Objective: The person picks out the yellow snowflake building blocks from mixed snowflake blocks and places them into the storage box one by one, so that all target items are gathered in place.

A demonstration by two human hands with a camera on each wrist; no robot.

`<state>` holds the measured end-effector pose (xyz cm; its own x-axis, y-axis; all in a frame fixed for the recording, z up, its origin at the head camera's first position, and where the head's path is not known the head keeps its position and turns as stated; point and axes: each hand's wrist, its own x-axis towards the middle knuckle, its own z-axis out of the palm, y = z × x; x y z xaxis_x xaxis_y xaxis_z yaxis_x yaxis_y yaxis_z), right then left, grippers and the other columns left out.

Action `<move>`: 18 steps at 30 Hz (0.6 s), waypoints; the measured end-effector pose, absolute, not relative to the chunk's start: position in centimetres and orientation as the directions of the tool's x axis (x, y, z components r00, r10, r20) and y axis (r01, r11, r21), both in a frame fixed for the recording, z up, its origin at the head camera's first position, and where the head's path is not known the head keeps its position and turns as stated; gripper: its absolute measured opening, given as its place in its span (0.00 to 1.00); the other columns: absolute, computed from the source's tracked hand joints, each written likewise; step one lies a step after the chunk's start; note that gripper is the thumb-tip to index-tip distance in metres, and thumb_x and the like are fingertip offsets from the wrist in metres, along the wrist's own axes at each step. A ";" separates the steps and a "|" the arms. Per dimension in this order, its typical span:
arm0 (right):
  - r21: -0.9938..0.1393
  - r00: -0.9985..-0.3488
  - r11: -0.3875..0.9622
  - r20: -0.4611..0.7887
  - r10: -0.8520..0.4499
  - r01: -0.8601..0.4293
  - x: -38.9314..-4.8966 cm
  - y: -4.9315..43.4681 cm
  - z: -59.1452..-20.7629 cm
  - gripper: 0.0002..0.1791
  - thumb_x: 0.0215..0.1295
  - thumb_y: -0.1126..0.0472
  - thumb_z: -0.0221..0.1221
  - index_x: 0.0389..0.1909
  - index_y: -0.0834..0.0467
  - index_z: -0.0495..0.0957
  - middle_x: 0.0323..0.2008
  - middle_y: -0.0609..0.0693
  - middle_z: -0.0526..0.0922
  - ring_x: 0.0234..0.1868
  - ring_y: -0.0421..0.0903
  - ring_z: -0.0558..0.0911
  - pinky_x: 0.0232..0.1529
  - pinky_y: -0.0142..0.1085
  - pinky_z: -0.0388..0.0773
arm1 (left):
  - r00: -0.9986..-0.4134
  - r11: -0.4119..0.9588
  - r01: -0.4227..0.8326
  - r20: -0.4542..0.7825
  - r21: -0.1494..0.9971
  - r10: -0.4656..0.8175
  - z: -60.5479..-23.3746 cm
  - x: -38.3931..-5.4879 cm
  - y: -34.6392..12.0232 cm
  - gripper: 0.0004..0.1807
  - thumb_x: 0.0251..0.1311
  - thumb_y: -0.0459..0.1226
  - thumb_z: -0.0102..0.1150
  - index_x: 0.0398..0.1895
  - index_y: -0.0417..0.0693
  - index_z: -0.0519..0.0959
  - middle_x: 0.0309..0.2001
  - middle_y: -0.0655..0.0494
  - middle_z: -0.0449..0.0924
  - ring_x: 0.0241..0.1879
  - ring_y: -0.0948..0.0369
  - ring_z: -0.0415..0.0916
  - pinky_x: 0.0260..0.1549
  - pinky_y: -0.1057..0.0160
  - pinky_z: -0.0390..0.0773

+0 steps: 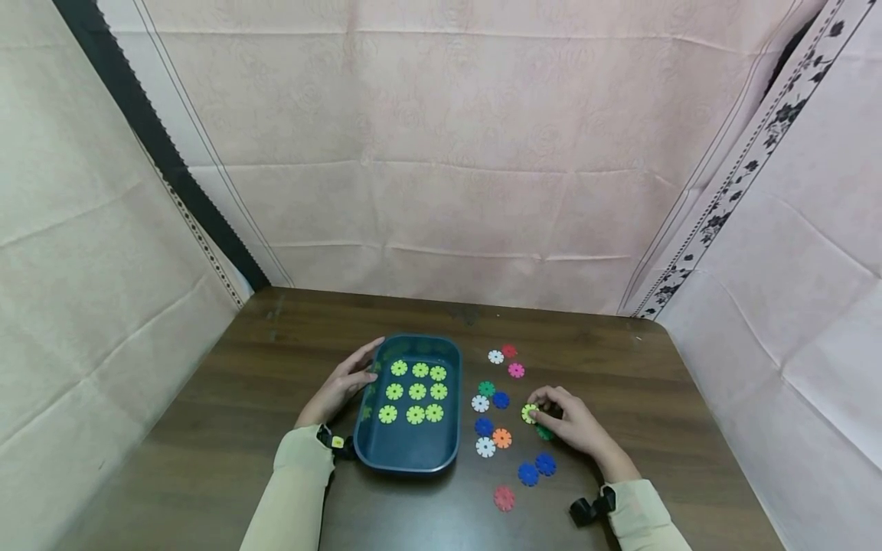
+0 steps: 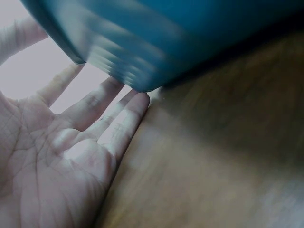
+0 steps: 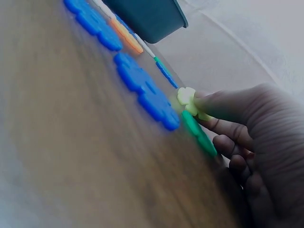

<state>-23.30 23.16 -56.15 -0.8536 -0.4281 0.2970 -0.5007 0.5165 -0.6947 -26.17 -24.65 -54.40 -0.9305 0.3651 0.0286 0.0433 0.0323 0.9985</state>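
My left hand rests against the left side of a dark blue tray, its fingers stretched along the outer wall and the thumb at the rim. In the left wrist view the fingertips touch the tray's ribbed side. Inside the tray, yellow-green flower-shaped discs lie in three rows of three. My right hand pinches another yellow-green flower-shaped disc between thumb and index finger. Just below that disc, a green disc lies on the table, partly covered by the hand in the head view.
Between tray and right hand, loose discs lie scattered: blue, white, orange, pink, red and green. A reddish disc lies nearest the front. Pale cloth encloses the wooden table.
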 end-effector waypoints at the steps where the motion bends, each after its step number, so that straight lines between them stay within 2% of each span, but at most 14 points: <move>1: -0.699 -0.855 0.514 0.296 -0.425 -0.498 -23.3 23.2 -56.2 0.08 0.67 0.56 0.66 0.45 0.45 0.81 0.38 0.40 0.80 0.40 0.41 0.77 0.39 0.37 0.75 | -0.931 0.032 0.044 0.029 0.999 0.365 -54.4 -26.1 -24.6 0.34 0.71 0.35 0.52 0.77 0.69 0.60 0.74 0.51 0.60 0.70 0.44 0.61 0.67 0.37 0.59; 3: -0.705 -0.855 0.506 0.301 -0.422 -0.498 -23.3 23.2 -56.2 0.07 0.68 0.57 0.65 0.45 0.45 0.81 0.38 0.39 0.80 0.40 0.40 0.77 0.39 0.36 0.75 | -0.931 0.031 0.044 0.030 0.999 0.364 -54.4 -26.1 -24.7 0.34 0.71 0.35 0.52 0.77 0.69 0.60 0.74 0.51 0.60 0.70 0.44 0.61 0.67 0.37 0.59; 10: -0.763 -0.865 0.446 0.292 -0.408 -0.469 -21.7 22.0 -52.9 0.06 0.67 0.68 0.63 0.43 0.61 0.82 0.36 0.55 0.83 0.37 0.49 0.80 0.37 0.36 0.76 | -0.930 0.031 0.045 0.031 0.999 0.367 -54.3 -26.2 -24.6 0.34 0.71 0.34 0.52 0.77 0.70 0.60 0.74 0.51 0.60 0.70 0.45 0.61 0.66 0.38 0.60; 18: -0.789 -0.874 0.422 0.282 -0.396 -0.446 -21.6 22.0 -52.8 0.05 0.68 0.68 0.62 0.43 0.61 0.82 0.36 0.55 0.85 0.36 0.50 0.81 0.36 0.36 0.77 | -0.930 0.035 0.049 0.033 0.998 0.367 -54.2 -25.9 -24.6 0.34 0.71 0.35 0.52 0.78 0.68 0.60 0.74 0.49 0.61 0.69 0.44 0.62 0.65 0.38 0.62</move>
